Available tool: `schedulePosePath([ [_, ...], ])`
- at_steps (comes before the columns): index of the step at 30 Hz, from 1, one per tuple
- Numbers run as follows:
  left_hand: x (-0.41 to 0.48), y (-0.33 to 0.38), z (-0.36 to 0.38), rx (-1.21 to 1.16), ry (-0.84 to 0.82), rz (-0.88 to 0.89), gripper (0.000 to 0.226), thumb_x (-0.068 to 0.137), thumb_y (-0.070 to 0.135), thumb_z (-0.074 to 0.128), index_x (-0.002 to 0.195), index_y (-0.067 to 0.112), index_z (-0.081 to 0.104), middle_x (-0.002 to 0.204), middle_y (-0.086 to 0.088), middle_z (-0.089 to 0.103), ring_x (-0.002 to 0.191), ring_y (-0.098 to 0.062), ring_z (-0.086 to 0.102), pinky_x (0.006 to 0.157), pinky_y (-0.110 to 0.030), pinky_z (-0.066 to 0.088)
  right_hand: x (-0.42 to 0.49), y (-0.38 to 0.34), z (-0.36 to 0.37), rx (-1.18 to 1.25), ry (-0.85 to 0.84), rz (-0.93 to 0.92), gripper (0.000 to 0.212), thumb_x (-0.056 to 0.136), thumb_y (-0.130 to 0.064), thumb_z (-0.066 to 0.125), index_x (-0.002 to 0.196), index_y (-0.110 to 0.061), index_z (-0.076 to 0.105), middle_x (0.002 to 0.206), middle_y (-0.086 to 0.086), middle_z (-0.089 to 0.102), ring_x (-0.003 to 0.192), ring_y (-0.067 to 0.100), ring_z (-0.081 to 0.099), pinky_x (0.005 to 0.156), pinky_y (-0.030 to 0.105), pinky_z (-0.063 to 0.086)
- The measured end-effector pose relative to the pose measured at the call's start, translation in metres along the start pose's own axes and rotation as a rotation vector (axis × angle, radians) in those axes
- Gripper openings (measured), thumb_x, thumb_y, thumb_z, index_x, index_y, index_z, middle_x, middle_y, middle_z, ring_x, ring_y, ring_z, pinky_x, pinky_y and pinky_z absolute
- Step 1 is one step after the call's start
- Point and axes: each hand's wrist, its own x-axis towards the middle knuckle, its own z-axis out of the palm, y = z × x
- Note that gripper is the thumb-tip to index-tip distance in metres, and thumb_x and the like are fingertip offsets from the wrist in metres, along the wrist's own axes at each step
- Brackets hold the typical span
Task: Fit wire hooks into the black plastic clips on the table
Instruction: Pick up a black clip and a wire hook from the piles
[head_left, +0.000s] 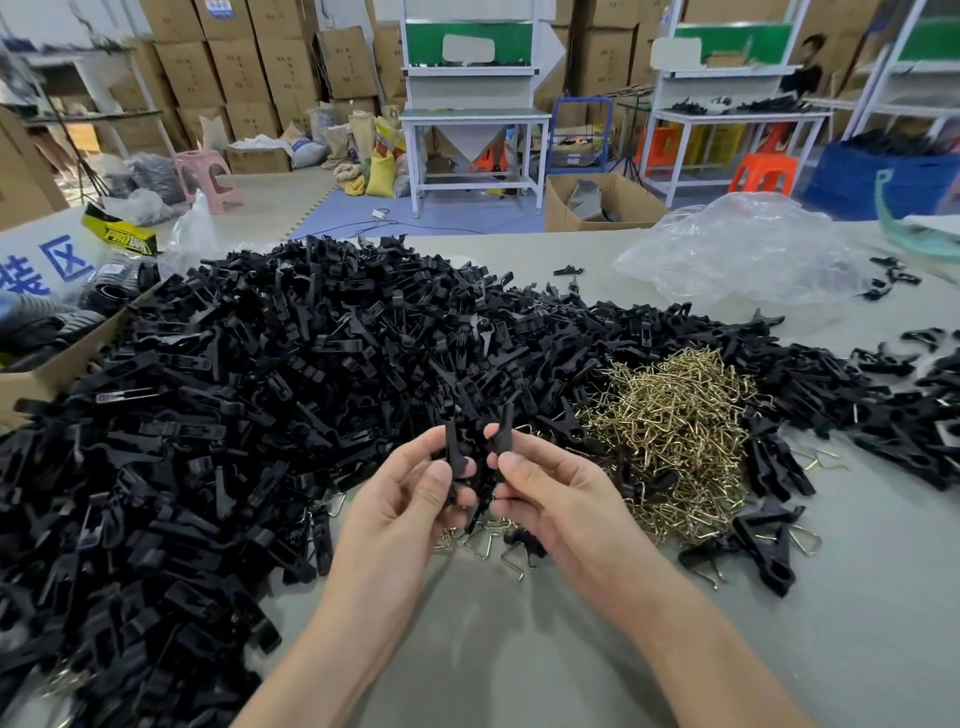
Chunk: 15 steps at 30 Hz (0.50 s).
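Table (519, 654): one clip (454, 448) per hand (408, 501)

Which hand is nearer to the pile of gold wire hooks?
Right. The right hand is just beside the hook pile; the left hand is farther, beyond the right hand.

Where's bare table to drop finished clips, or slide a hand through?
Bare table lies right of the right forearm, below the hook pile and loose clips; another patch sits between the forearms. A far strip runs between the clip pile and plastic bag. Left and centre are crowded with clips.
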Motion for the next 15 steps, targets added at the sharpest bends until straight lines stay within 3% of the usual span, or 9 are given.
schedulePosePath([
  [3, -0.002, 0.000, 0.001, 0.169, 0.056, 0.079, 0.028, 0.100, 0.009, 0.052, 0.118, 0.023, 0.068, 0.095, -0.006, 0.077, 0.079, -0.016, 0.072, 0.070, -0.018, 0.056, -0.001, 0.001, 0.001, -0.080, -0.015, 0.010, 0.028, 0.096, -0.005, 0.062, 0.108, -0.023, 0.079, 0.092, -0.001, 0.074, 0.077, 0.009, 0.068, 0.073, 0.020, 0.057],
  [7, -0.009, 0.001, 0.004, 0.356, 0.067, 0.151, 0.025, 0.102, 0.017, 0.053, 0.117, 0.031, 0.065, 0.091, 0.005, 0.077, 0.082, -0.012, 0.075, 0.073, -0.018, 0.057, -0.003, 0.002, 0.005, -0.172, -0.036, 0.020, 0.029, 0.097, -0.006, 0.063, 0.106, -0.029, 0.079, 0.093, 0.005, 0.077, 0.080, 0.010, 0.071, 0.074, 0.020, 0.057],
  [15, -0.010, 0.001, 0.005, 0.405, 0.120, 0.188, 0.024, 0.099, 0.017, 0.058, 0.111, 0.037, 0.062, 0.093, 0.014, 0.074, 0.084, -0.009, 0.073, 0.077, -0.019, 0.056, -0.006, 0.006, 0.007, -0.269, -0.018, -0.038, 0.025, 0.095, -0.007, 0.066, 0.111, -0.023, 0.077, 0.095, 0.009, 0.077, 0.085, 0.015, 0.071, 0.077, 0.023, 0.057],
])
